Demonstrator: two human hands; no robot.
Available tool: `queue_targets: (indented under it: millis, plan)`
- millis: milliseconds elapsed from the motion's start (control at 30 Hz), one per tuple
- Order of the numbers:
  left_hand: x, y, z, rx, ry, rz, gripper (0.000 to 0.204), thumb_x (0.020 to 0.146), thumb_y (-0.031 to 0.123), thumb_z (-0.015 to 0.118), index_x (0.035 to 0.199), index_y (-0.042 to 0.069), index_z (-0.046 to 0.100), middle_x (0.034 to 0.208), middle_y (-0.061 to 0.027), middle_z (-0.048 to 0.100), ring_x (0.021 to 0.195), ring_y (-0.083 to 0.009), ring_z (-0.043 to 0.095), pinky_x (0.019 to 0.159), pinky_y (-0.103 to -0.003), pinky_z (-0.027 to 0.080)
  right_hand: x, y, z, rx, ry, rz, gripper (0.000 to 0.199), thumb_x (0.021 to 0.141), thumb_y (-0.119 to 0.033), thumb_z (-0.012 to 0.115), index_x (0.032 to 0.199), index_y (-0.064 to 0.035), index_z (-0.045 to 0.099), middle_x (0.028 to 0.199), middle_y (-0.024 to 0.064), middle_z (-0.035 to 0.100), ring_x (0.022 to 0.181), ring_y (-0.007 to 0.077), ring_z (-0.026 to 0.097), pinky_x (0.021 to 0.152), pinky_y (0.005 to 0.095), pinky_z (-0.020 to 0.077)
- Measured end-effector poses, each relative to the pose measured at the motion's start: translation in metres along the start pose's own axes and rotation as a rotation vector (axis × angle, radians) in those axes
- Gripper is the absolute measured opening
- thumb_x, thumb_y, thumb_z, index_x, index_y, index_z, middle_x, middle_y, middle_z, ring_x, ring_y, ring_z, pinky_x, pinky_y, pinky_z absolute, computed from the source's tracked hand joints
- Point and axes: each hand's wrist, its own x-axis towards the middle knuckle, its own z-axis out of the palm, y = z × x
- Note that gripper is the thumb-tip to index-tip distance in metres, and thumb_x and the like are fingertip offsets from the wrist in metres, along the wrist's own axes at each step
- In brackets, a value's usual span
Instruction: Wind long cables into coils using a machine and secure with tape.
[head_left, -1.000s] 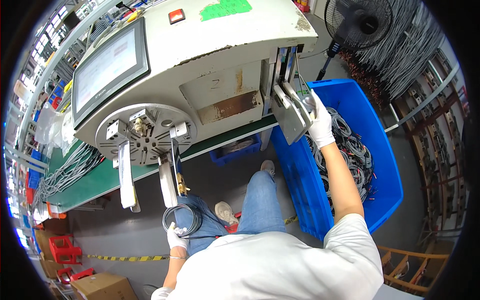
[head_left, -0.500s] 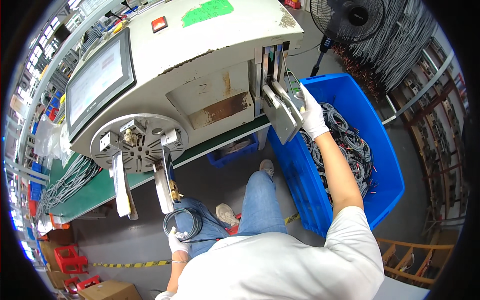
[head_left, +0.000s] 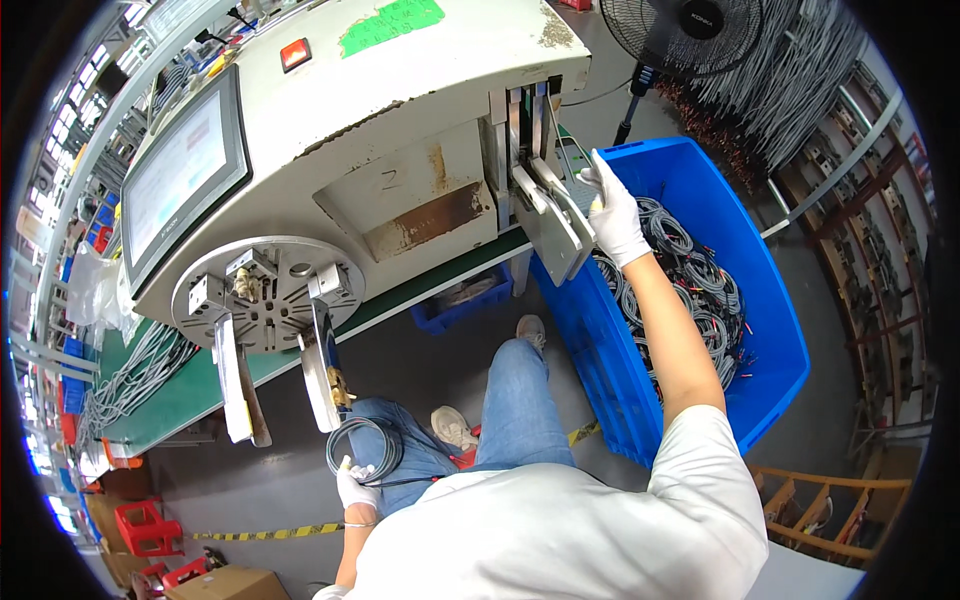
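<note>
My left hand point(head_left: 357, 486), in a white glove, is closed on a coil of grey cable point(head_left: 364, 450) held over my left thigh. Dark cable ends trail from it across my lap. My right hand point(head_left: 617, 215), also gloved, is raised at the right end of the cream-coloured machine point(head_left: 430, 130), with its fingers bent. A thin wire point(head_left: 562, 130) runs down towards its fingertips; what they pinch is too small to make out. Just left of that hand hang flat grey metal plates point(head_left: 553, 238). A round slotted metal disc point(head_left: 285, 322) with two long metal arms faces me on the machine's left.
A large blue bin point(head_left: 745, 215) holding many cable coils point(head_left: 700, 290) stands at my right. Behind it are a black fan point(head_left: 690, 30) and hanging grey cables point(head_left: 780, 80). Loose cables point(head_left: 135, 375) lie on the green bench. Red stools point(head_left: 150, 525) are at the lower left.
The machine has shifted slightly left in view. My right hand has moved a little left and up, and its fingers have bent more. My left hand keeps its hold on the coil.
</note>
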Motion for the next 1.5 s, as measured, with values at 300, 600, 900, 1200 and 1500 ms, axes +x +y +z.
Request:
queue_targets:
  millis: [300,600,900,1200,1500]
  plan:
    - [0.000,0.000,0.001,0.014,-0.018,0.004,0.042,0.094,0.025,0.053,0.057,0.019,0.034,0.045,0.0045,0.031,0.040,-0.0128,0.033,0.052,-0.030,0.040,0.002,-0.010,0.004,0.004,-0.130,0.007,0.068,0.072,0.011,0.050,0.137,-0.0051,0.041,0.108,0.0166,0.062,0.101,0.0321,0.061,0.090,0.0363,0.0478]
    - [0.004,0.000,-0.002,0.034,-0.019,0.011,0.042,0.093,0.025,0.054,0.057,0.020,0.034,0.045,0.0039,0.030,0.040,-0.0133,0.033,0.053,-0.031,0.041,0.004,-0.012,0.004,-0.060,-0.128,-0.062,0.067,0.071,0.012,0.048,0.136,-0.0031,0.042,0.106,0.0161,0.061,0.099,0.0307,0.061,0.088,0.0357,0.0484]
    - [0.002,0.000,-0.001,0.013,-0.019,-0.022,0.043,0.093,0.025,0.055,0.056,0.020,0.034,0.046,0.0038,0.030,0.041,-0.0134,0.033,0.053,-0.031,0.040,-0.012,-0.013,-0.018,0.097,-0.044,0.089,0.069,0.072,0.014,0.038,0.139,-0.0039,0.041,0.113,0.0173,0.063,0.107,0.0244,0.063,0.090,0.0293,0.0467]
    - [0.005,0.000,-0.001,0.025,-0.018,0.002,0.043,0.093,0.026,0.054,0.056,0.020,0.034,0.046,0.0040,0.030,0.040,-0.0132,0.032,0.052,-0.030,0.039,-0.024,-0.008,-0.016,0.089,-0.082,0.054,0.070,0.071,0.015,0.040,0.138,-0.0039,0.042,0.110,0.0170,0.065,0.105,0.0237,0.064,0.088,0.0285,0.0475]
    - [0.004,0.000,-0.002,0.019,-0.031,-0.006,0.043,0.093,0.026,0.054,0.056,0.020,0.034,0.045,0.0040,0.030,0.040,-0.0133,0.032,0.052,-0.030,0.039,-0.020,0.003,-0.006,0.097,-0.081,0.038,0.068,0.071,0.014,0.045,0.136,-0.0044,0.043,0.110,0.0166,0.063,0.102,0.0257,0.064,0.089,0.0324,0.0493]
